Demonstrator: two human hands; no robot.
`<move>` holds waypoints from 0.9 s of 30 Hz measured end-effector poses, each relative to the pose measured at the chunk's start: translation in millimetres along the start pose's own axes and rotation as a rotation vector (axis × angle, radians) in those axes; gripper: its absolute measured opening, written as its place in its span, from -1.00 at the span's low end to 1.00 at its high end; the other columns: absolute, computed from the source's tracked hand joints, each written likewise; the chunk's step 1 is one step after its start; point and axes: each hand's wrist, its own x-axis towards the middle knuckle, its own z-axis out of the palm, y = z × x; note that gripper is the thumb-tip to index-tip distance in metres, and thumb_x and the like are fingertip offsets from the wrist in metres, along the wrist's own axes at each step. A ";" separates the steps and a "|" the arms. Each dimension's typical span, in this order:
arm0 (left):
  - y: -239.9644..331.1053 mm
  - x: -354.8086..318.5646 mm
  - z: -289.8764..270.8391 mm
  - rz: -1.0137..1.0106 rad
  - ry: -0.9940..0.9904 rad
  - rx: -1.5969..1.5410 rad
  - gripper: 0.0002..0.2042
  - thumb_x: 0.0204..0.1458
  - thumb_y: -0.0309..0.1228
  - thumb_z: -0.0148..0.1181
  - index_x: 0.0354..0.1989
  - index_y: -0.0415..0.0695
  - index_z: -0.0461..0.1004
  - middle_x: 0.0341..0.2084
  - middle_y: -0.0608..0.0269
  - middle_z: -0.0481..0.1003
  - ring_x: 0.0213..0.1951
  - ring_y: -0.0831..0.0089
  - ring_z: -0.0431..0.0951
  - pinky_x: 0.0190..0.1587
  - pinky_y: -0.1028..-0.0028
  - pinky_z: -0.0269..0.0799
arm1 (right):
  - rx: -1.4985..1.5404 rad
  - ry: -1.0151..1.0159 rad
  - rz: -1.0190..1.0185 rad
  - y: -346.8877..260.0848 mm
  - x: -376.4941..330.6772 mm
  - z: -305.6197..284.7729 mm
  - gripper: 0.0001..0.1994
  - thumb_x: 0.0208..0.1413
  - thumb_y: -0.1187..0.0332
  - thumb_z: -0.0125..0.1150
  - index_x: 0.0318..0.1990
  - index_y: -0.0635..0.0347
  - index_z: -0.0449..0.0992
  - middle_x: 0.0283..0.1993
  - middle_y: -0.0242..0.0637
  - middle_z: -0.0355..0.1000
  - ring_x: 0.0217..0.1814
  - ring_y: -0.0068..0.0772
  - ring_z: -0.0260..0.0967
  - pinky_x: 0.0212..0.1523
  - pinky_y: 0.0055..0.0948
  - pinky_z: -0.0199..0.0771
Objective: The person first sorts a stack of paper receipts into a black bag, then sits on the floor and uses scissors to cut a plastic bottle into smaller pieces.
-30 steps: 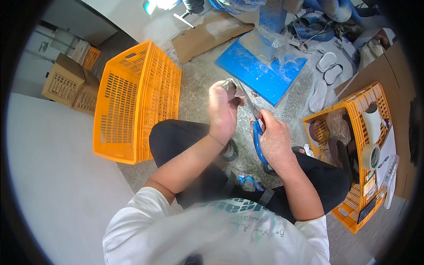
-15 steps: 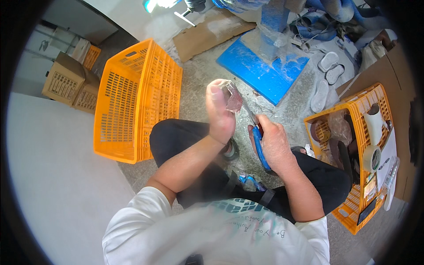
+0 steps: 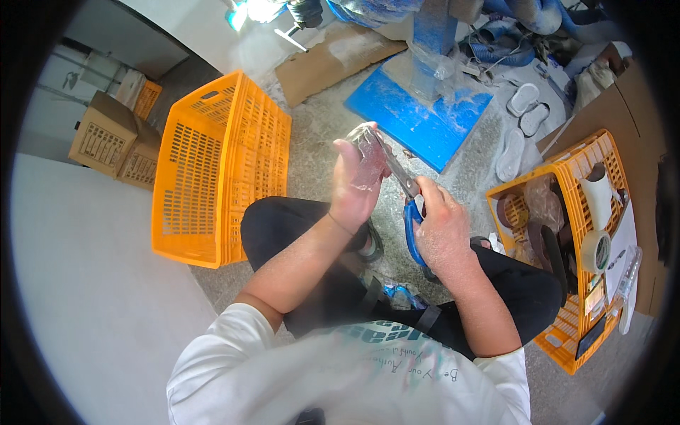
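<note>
My left hand [image 3: 352, 198] is raised in front of me, palm turned up, thumb to one side. Against its palm and fingers lies a thin, see-through, reddish piece [image 3: 368, 159] with pale, shiny edges; its exact kind I cannot make out. My right hand [image 3: 445, 244] grips scissors with blue handles [image 3: 411, 234]. Their metal blades [image 3: 399, 172] point up and left, along the right side of the thin piece. The blade tips reach close to the left fingertips, and whether they touch the piece is hard to see. Pale dust covers my right hand.
Stacked orange crates [image 3: 219, 170] stand on the left, with cardboard boxes [image 3: 106, 138] behind. Ahead are a dusty blue base plate [image 3: 425, 120] and flattened cardboard [image 3: 336, 60]. Another orange crate [image 3: 567, 347] at the right carries a tape roll [image 3: 595, 252]. White shoe soles [image 3: 510, 154] lie beyond it.
My left hand has turned, showing more of its palm and the thin piece. The scissors have come up and left, their blades now opened slightly wider against the piece.
</note>
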 end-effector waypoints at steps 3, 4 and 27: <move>-4.2 -3.1 -1.6 0.072 0.117 -0.011 -0.41 0.21 0.23 0.00 0.06 -0.09 0.38 -0.18 0.35 0.44 -0.16 0.52 0.40 -0.08 0.45 0.28 | -0.034 0.121 -0.091 -0.3 -1.9 5.6 -0.52 -0.01 0.42 0.31 0.10 0.21 0.35 -0.12 0.00 0.46 -0.13 0.13 0.51 -0.19 -0.03 0.50; -5.5 -5.4 -0.2 0.094 0.177 -0.002 -0.44 0.21 0.20 0.05 0.04 -0.07 0.36 -0.24 0.39 0.43 -0.24 0.57 0.39 -0.21 0.51 0.29 | -0.049 0.115 -0.075 -0.2 -1.7 6.6 -0.52 -0.01 0.42 0.31 0.11 0.20 0.35 -0.11 -0.01 0.46 -0.13 0.13 0.51 -0.20 -0.03 0.50; 17.7 -9.2 10.8 0.167 -0.028 0.367 -0.40 0.33 0.17 -0.21 0.06 -0.19 0.40 -0.09 0.25 0.51 -0.09 0.47 0.51 0.00 0.42 0.44 | 0.485 -0.210 -0.097 6.4 6.0 -26.6 -0.84 0.16 0.43 0.24 -0.14 0.27 0.48 -0.54 -0.14 0.33 -0.51 -0.36 0.40 -0.43 -0.34 0.37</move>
